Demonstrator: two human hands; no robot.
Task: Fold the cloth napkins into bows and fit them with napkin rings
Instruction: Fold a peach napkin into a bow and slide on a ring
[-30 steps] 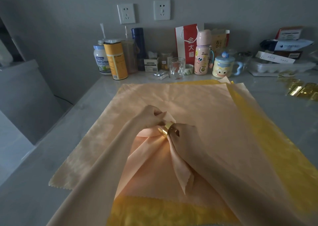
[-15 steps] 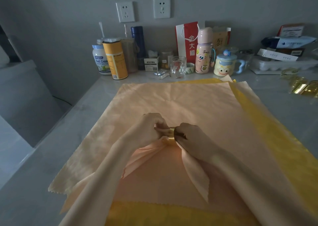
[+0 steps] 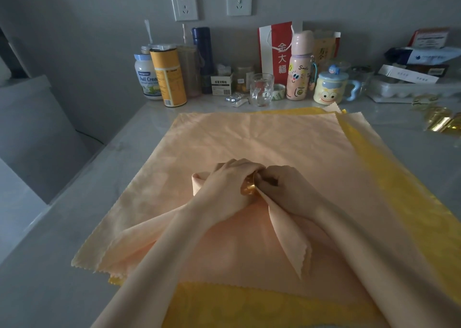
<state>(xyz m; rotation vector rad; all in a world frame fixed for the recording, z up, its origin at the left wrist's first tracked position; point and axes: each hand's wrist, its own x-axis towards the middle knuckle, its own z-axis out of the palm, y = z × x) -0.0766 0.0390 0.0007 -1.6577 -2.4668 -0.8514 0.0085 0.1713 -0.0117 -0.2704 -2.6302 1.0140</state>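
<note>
A peach cloth napkin (image 3: 287,238) is gathered at its middle, with two tails spreading toward me over a flat stack of napkins. A gold napkin ring (image 3: 248,188) sits around the gathered middle. My left hand (image 3: 225,185) grips the bunched loop of the napkin on the left of the ring. My right hand (image 3: 283,188) pinches the cloth right beside the ring. The two hands meet at the ring, which is partly hidden by my fingers.
Flat peach napkins (image 3: 249,140) and yellow napkins (image 3: 424,203) cover the grey table (image 3: 50,253). Several gold rings (image 3: 439,120) lie at the far right. Bottles, a yellow can (image 3: 168,77), a glass (image 3: 261,89) and a lidded mug (image 3: 329,87) line the wall.
My hands closed together around the ring and shifted slightly forward. The napkin's left tail spread out to the left, and the ring is now mostly covered by my fingers.
</note>
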